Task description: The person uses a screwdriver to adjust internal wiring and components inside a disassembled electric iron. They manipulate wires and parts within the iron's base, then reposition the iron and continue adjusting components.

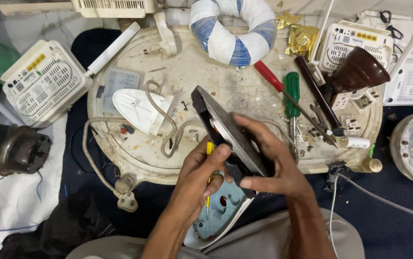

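Dark iron soleplate (225,129) tilted, gripped between left hand (201,175) and right hand (276,160).

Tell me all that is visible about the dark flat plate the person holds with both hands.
The plate is dark grey, flat and pointed like an iron's sole, and looks like metal. It is tilted on edge, with its point up and to the left, above the worn round board. The right hand lies across its face; the left hand grips its lower edge, with a yellow tool beside it. A blue-grey iron body sits below.
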